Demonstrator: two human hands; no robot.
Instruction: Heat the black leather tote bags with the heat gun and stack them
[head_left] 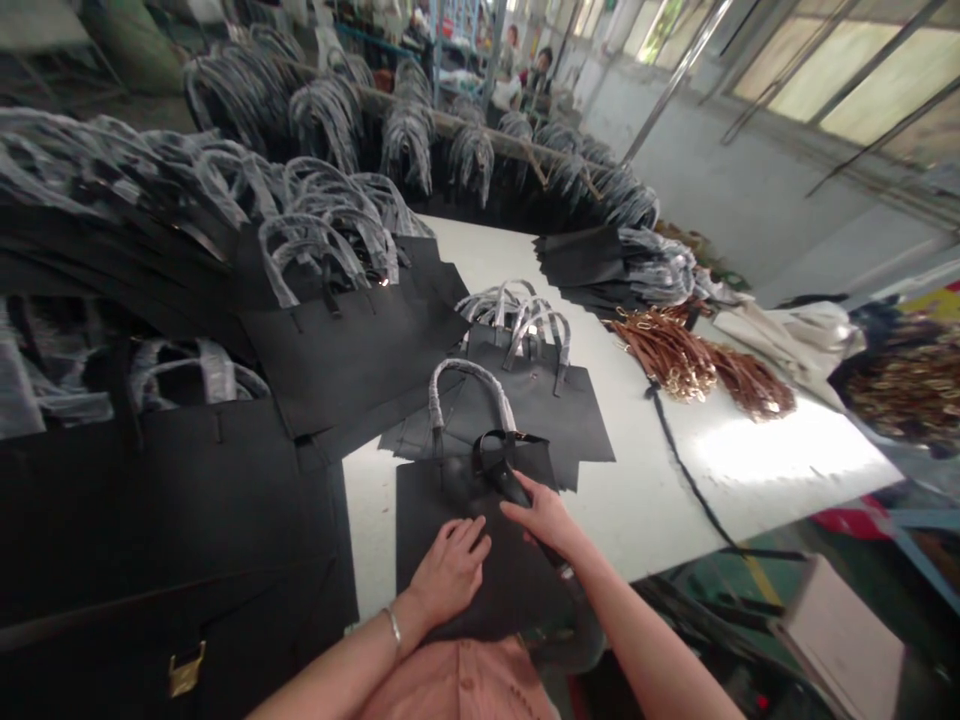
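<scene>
A black handbag (pixel 427 540) lies flat in front of me, its wrapped handle (pixel 469 368) arching away from me. My left hand (pixel 451 568) rests on the bag's face, fingers loosely bent and holding nothing. My right hand (pixel 546 515) is closed around a long black object (pixel 513 487) over the bag's right side; its kind is unclear. A thin black strap (pixel 480 455) curves beside its far end near the top edge of the bag. Just beyond lie more black bags (pixel 577 400) in a fanned stack, their handles wrapped in clear plastic.
Large piles of black bags (pixel 345 350) fill the left side. Brown straps with gold clasps (pixel 675 350) lie on the white table (pixel 622 500) at right, beside a black cord (pixel 679 455). Wrapped handles (pixel 405 140) hang along a rail behind. People (pixel 536 75) are far back.
</scene>
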